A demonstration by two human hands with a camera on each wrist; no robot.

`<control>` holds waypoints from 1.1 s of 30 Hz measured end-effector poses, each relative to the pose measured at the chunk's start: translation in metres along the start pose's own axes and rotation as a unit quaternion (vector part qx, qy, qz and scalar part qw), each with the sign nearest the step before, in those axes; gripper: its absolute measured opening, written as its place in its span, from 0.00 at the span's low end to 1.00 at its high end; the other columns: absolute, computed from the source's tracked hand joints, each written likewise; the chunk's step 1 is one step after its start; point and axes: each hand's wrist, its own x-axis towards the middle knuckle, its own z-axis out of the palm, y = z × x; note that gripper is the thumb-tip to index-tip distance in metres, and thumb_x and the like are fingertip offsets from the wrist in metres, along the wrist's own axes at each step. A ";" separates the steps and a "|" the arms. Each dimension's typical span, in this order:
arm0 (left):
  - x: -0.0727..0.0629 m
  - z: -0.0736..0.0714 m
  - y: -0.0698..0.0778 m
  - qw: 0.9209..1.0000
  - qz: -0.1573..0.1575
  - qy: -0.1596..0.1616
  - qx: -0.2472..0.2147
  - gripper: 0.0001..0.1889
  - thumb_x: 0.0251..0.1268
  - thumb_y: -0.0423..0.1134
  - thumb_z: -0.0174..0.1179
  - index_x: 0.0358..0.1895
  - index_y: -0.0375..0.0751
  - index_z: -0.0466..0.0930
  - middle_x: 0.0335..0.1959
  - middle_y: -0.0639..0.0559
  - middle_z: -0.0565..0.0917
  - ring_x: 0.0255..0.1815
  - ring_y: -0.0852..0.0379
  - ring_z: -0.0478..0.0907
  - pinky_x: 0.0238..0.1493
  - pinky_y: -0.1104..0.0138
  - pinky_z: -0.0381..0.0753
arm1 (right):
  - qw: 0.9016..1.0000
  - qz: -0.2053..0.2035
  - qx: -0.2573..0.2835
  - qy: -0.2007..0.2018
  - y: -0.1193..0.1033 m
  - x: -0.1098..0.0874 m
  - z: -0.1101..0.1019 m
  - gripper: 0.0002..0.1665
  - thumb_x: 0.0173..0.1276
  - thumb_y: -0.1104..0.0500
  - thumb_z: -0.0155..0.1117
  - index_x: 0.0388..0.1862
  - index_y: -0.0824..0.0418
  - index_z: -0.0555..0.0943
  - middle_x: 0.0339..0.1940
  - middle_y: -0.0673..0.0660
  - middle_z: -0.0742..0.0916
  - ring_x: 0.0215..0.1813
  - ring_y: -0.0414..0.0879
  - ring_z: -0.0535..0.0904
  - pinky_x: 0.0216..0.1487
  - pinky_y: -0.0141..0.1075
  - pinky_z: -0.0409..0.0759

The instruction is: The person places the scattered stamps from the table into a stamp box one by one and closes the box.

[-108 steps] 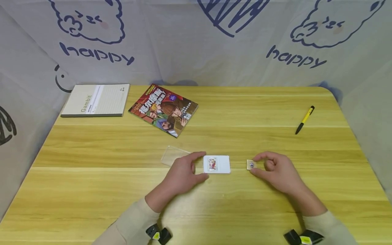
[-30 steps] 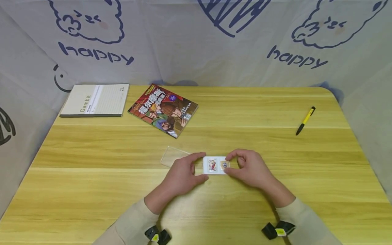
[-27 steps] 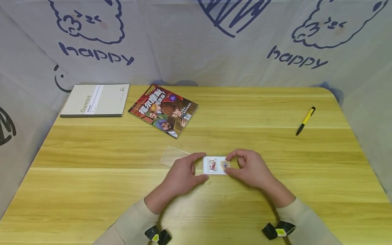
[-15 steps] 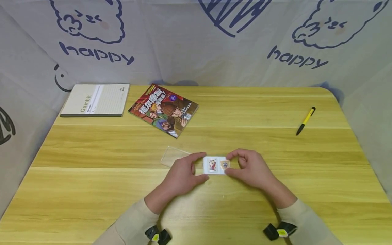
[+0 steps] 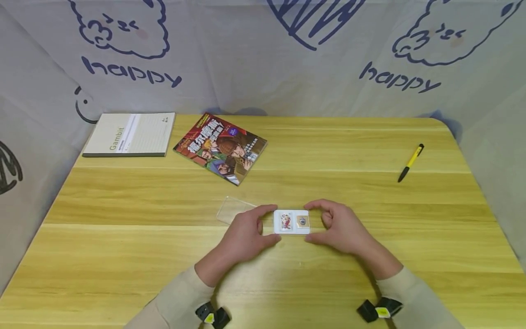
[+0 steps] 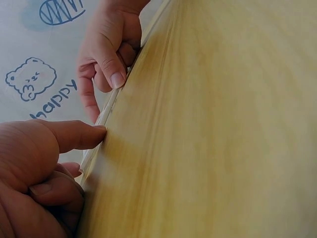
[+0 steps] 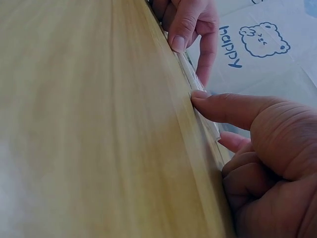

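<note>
I see the case (image 5: 293,222) just below frame centre, between left hand (image 5: 245,231) and right hand (image 5: 342,229), each pinching one end.

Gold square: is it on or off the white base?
On: the head view shows the gold square inside the edges of the white base.

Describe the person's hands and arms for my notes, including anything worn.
The left hand and right hand are bare, without gloves. Long, plain beige sleeves end short of the wrists. Each sleeve carries a blocky black device with a yellow patch. No cables are visible.
</note>
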 end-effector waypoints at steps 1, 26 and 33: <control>0.000 0.000 0.000 1.000 0.000 0.001 0.000 0.35 0.54 0.40 0.76 0.66 0.39 0.75 0.16 0.56 0.69 0.16 0.62 0.63 0.19 0.67 0.64 | 1.000 0.000 -0.002 -0.001 0.000 0.001 0.000 0.36 0.48 0.56 0.85 0.58 0.55 0.81 0.15 0.45 0.63 0.19 0.39 0.57 0.33 0.37 0.69; -0.008 -0.083 -0.051 0.995 0.030 -0.043 -0.080 0.45 0.44 0.35 0.81 0.70 0.41 0.71 0.12 0.59 0.60 0.15 0.61 0.57 0.22 0.67 0.63 | 1.000 -0.002 -0.004 -0.002 0.001 0.002 0.000 0.37 0.46 0.55 0.86 0.57 0.57 0.81 0.14 0.44 0.61 0.18 0.39 0.56 0.32 0.36 0.68; -0.002 -0.092 -0.065 0.990 0.001 -0.083 -0.113 0.45 0.43 0.32 0.81 0.70 0.38 0.71 0.13 0.58 0.60 0.15 0.60 0.56 0.20 0.68 0.63 | 1.000 0.001 0.000 -0.001 0.001 0.002 -0.001 0.37 0.46 0.56 0.86 0.57 0.57 0.81 0.14 0.45 0.61 0.18 0.39 0.55 0.31 0.35 0.67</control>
